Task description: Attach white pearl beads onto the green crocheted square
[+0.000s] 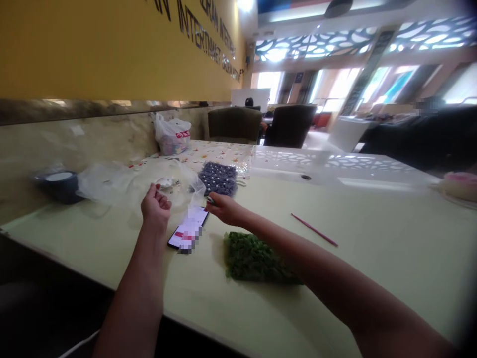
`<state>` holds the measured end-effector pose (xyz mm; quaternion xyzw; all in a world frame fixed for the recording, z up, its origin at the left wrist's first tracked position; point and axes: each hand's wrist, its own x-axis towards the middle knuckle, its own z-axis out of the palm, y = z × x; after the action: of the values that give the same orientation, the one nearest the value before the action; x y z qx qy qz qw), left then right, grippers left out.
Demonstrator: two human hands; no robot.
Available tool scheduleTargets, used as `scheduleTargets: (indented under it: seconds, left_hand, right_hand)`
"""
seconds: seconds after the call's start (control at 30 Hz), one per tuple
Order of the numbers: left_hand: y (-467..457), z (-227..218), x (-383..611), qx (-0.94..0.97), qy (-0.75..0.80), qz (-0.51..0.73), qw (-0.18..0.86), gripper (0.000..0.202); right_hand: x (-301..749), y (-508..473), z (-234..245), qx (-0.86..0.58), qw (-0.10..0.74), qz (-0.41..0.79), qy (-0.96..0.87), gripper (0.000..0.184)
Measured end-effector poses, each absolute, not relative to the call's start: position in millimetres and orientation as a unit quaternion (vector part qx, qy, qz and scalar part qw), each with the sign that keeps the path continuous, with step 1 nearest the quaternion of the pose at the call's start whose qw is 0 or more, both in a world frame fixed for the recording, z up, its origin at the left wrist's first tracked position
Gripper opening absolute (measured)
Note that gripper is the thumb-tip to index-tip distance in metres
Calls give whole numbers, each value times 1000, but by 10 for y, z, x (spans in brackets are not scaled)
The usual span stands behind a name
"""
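The left hand (pixel 156 206) has its fingers curled in at the near side of a clear plastic bag (pixel 143 186); whether it pinches anything, I cannot tell. The right hand (pixel 225 209) is closed on a small shiny item (pixel 210 200), just beside the bag's right edge. The bag lies on the surface (pixel 261 318), mostly beyond the hands. A lit phone (pixel 188 228) lies between and nearer; a dark beaded piece (pixel 218 178) sits beyond the right hand, a green textured piece (pixel 253 256) by the right forearm, and a pink stick (pixel 314 229) farther right.
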<state>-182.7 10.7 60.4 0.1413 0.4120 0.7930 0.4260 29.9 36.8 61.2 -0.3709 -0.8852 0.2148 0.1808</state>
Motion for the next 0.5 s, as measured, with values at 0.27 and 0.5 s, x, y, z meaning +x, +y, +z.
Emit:
scheduleTargets:
  seconds: [0.27,0.5]
  left_hand:
    - [-168,492,-1895,169,438,745,473,19]
    - [-278,372,-2445,139,490,800,317,14]
  right_hand:
    - [-151,888,306,-467,134,152,-861,15]
    - [-326,1019,537,-356,181,105,-910,22]
